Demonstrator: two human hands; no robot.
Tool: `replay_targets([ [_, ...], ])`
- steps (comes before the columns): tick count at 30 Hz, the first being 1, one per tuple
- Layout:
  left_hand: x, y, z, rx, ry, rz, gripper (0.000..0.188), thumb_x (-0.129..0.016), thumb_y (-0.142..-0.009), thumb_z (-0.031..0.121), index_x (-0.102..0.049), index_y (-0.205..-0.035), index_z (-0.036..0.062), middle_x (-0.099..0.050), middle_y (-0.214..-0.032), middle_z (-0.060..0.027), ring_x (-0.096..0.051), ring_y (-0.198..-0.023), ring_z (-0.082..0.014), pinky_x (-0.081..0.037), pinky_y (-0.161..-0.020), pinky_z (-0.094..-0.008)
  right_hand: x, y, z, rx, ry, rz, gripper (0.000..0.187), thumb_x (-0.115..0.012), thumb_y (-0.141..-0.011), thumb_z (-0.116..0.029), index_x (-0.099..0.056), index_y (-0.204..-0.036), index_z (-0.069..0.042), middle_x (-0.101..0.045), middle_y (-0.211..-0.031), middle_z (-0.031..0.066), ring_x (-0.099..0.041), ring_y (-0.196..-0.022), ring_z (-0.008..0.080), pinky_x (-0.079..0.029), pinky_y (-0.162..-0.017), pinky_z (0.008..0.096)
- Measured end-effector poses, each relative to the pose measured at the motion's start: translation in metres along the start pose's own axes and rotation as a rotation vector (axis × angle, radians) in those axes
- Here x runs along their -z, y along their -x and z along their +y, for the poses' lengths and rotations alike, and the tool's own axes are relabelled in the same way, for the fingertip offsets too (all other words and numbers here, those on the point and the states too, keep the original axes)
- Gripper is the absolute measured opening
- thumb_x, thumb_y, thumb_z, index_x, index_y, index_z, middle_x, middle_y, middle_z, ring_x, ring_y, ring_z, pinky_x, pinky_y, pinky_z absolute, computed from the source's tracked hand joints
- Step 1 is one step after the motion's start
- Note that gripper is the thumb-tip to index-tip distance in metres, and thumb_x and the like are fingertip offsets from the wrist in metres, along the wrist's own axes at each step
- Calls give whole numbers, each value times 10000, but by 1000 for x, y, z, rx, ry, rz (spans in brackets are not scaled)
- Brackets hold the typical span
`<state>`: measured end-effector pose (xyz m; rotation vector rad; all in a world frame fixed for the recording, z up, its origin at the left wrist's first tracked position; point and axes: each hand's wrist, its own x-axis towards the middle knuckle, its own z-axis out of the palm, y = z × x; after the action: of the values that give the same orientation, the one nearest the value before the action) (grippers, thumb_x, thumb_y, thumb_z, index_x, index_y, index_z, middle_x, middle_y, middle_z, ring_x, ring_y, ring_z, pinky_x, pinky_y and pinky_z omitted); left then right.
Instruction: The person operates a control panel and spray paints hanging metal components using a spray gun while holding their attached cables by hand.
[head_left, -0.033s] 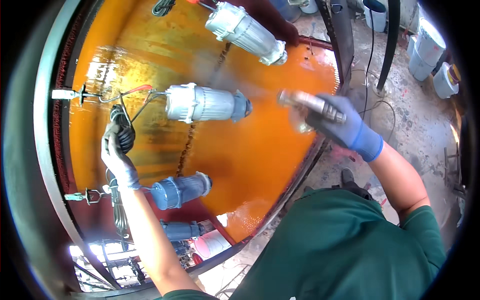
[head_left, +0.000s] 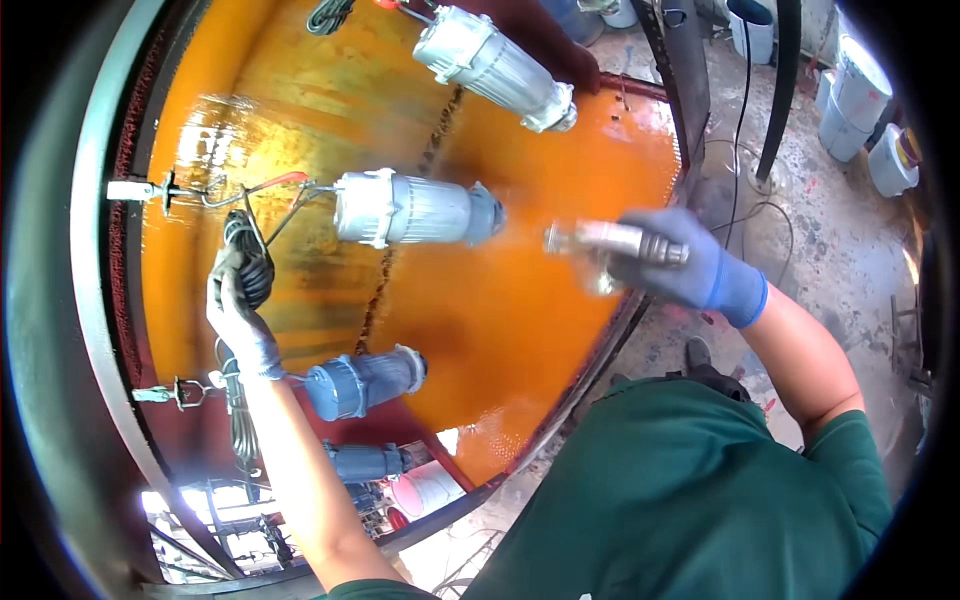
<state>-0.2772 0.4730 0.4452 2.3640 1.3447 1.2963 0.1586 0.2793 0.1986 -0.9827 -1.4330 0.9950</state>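
Observation:
My gloved right hand [head_left: 672, 262] is closed around a metal spray gun [head_left: 600, 240], whose nozzle faces the lower end of a motor-like pump [head_left: 410, 208] across a small gap. That pump is mostly silver-white with a blue-grey end, and hangs on a hook [head_left: 205, 197] by a wire with a red sleeve. Coiled black cable [head_left: 252, 265] from the pump is in my gloved left hand [head_left: 235, 290], fingers wrapped round it. A faint haze shows between the nozzle and the pump. The gun's trigger is hidden by fingers and blur.
Another silver pump [head_left: 495, 70] hangs farther away; blue-grey pumps [head_left: 365, 382] hang nearer. Behind them is an orange-coated booth wall [head_left: 520, 330] with a dark frame. A hose [head_left: 742, 130] trails down to the stained floor [head_left: 730, 370], and buckets [head_left: 858, 85] stand at right.
My right hand and the spray gun have moved slightly nearer to me and left, and the gun sits more level. My left hand stays on the cable coil.

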Motion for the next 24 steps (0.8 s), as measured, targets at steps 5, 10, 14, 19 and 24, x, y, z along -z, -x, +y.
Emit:
replay_targets([
  [5, 3, 1, 2, 15, 14, -5, 365, -509, -1072, 207, -671, -1263, -58, -648, -1374, -183, -608, -1273, -267, -456, -1113, -389, -17, -4, -7, 15, -69, -109, 232, -777, -900, -167, -674, -1023, 0, -739, -848, 142, -735, -781, 240, -562, -736, 345],
  [10, 3, 1, -5, 28, 37, 33, 373, -535, -1073, 223, -668, -1286, -54, -657, -1359, -177, -633, -1230, -244, -487, -1071, -364, -27, -10, -9, 42, 32, 68, 250, -809, -880, -200, -673, -1003, -30, -697, -826, 177, -709, -750, 320, -543, -687, 395],
  [14, 5, 1, -3, 41, 0, 39, 356, -531, -1070, 210, -671, -1263, -54, -654, -1363, -180, -631, -1234, -248, -485, -1073, -366, -31, -3, -7, 13, 33, -22, 225, -806, -881, -194, -692, -996, -38, -703, -825, 168, -724, -748, 297, -548, -679, 378],
  [19, 4, 1, -9, -24, 0, 30, 352, -512, -1064, 202, -685, -1235, -54, -651, -1369, -193, -601, -1288, -277, -440, -1129, -392, -19, 1, -13, -18, 24, 86, 204, -789, -890, -169, -697, -1008, -30, -710, -826, 164, -725, -735, 282, -552, -687, 388],
  [24, 6, 5, -9, 12, 40, 47, 346, -500, -1067, 210, -692, -1206, -41, -669, -1340, -165, -656, -1184, -246, -504, -1049, -361, -18, 15, -20, 45, 107, -6, 240, -807, -876, -176, -685, -1019, -27, -701, -843, 171, -717, -781, 348, -557, -699, 411],
])
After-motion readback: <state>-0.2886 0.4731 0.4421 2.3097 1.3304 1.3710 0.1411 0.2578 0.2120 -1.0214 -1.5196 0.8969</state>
